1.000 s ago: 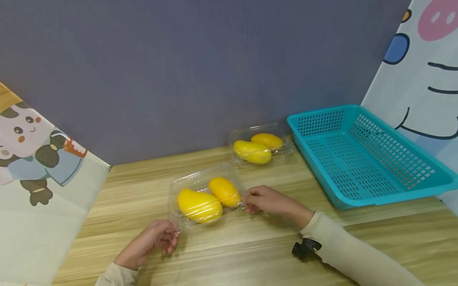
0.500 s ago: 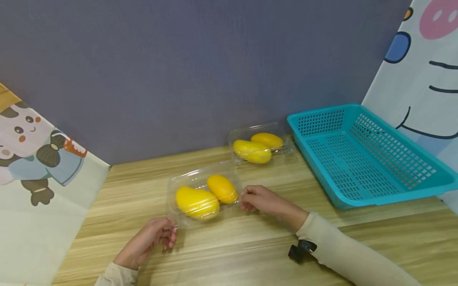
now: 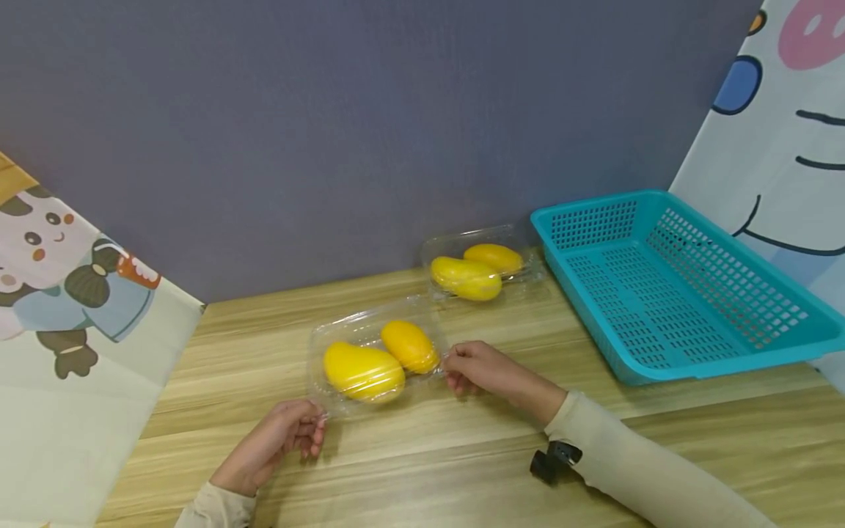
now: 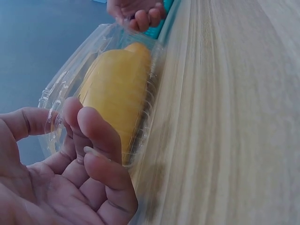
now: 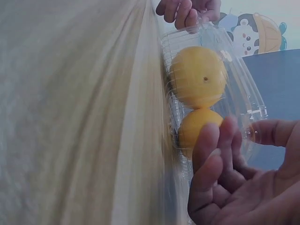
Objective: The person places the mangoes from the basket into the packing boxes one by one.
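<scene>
A clear plastic clamshell box (image 3: 370, 323) with two yellow mangoes (image 3: 364, 372) inside is on the wooden table, its lid down over them. My left hand (image 3: 290, 433) pinches its near left corner between thumb and forefinger. At the right corner, my right hand (image 3: 478, 367) pinches the rim in the same way. Both wrist views show the thumbs on the plastic edge, with the other fingers loosely curled beside the box. In the right wrist view one mango (image 5: 199, 75) sits behind a second, smaller-looking one.
Behind, against the grey wall (image 3: 330, 147), another clear box with two mangoes (image 3: 466, 279) stands beside a turquoise plastic basket (image 3: 634, 293). The basket occupies the right side of the wooden table (image 3: 422, 469). Cartoon-printed panels (image 3: 86, 293) flank both sides.
The box with the mangoes has shifted slightly left and away from me, both hands moving along with it. Over the last half second there is hardly any motion.
</scene>
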The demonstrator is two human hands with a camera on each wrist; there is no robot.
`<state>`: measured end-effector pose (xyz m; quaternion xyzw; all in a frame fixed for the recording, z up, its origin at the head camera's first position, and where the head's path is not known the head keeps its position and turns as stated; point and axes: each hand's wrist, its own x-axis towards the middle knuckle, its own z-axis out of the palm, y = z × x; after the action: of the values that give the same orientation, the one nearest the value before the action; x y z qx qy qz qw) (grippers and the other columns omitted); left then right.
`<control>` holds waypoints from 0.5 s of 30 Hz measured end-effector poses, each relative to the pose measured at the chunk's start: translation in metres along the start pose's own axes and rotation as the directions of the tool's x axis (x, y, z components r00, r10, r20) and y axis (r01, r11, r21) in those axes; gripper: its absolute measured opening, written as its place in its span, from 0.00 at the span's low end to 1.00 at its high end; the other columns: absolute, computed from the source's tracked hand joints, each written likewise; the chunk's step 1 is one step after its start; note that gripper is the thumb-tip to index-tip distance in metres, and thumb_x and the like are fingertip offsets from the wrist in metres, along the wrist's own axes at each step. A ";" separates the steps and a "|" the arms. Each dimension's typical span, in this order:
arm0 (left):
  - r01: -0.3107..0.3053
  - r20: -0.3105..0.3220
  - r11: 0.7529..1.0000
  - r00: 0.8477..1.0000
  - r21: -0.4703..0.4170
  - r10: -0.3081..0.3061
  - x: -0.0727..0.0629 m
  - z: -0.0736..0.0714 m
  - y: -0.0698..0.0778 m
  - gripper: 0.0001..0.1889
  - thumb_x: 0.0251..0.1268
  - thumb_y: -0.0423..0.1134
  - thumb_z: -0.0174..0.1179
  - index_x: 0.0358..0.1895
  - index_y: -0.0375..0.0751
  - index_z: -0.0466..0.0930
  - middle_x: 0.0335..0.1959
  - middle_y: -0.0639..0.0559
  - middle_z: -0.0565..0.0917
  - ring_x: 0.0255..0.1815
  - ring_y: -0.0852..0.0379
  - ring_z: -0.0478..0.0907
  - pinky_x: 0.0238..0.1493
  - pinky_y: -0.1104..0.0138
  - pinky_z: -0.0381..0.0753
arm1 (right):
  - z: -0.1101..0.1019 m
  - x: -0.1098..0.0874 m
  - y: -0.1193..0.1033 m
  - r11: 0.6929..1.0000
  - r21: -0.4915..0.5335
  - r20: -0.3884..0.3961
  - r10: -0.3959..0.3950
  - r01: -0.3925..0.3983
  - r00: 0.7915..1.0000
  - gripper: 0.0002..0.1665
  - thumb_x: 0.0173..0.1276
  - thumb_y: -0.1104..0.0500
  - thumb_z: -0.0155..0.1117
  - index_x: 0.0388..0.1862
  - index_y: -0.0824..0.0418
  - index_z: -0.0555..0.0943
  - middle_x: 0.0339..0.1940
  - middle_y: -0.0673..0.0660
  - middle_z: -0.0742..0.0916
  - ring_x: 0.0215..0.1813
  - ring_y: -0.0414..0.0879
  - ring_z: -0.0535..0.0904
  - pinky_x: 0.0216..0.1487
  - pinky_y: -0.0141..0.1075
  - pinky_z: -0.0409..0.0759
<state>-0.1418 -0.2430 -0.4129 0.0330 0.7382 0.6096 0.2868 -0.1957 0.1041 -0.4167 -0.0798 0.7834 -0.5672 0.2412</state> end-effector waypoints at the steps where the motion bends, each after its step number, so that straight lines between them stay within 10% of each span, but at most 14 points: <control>1: 0.002 -0.001 1.000 1.000 0.001 -0.002 0.000 0.000 0.000 0.13 0.73 0.39 0.44 0.30 0.45 0.75 0.22 0.58 0.79 0.24 0.62 0.78 0.27 0.73 0.77 | 0.000 0.000 0.000 1.000 -0.003 0.003 0.005 -0.005 1.000 0.15 0.73 0.54 0.53 0.35 0.64 0.79 0.26 0.51 0.83 0.29 0.41 0.78 0.28 0.30 0.71; 15: 0.012 -0.018 1.000 1.000 0.001 -0.012 0.002 0.000 0.001 0.12 0.73 0.40 0.46 0.30 0.44 0.74 0.22 0.58 0.78 0.24 0.63 0.76 0.29 0.72 0.78 | 0.002 0.001 0.001 1.000 -0.013 0.000 -0.006 0.006 1.000 0.15 0.72 0.56 0.52 0.35 0.66 0.79 0.24 0.51 0.82 0.27 0.42 0.76 0.27 0.32 0.71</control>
<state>-0.1438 -0.2423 -0.4129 0.0233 0.7412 0.6079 0.2836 -0.1960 0.1022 -0.4184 -0.0838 0.7867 -0.5630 0.2388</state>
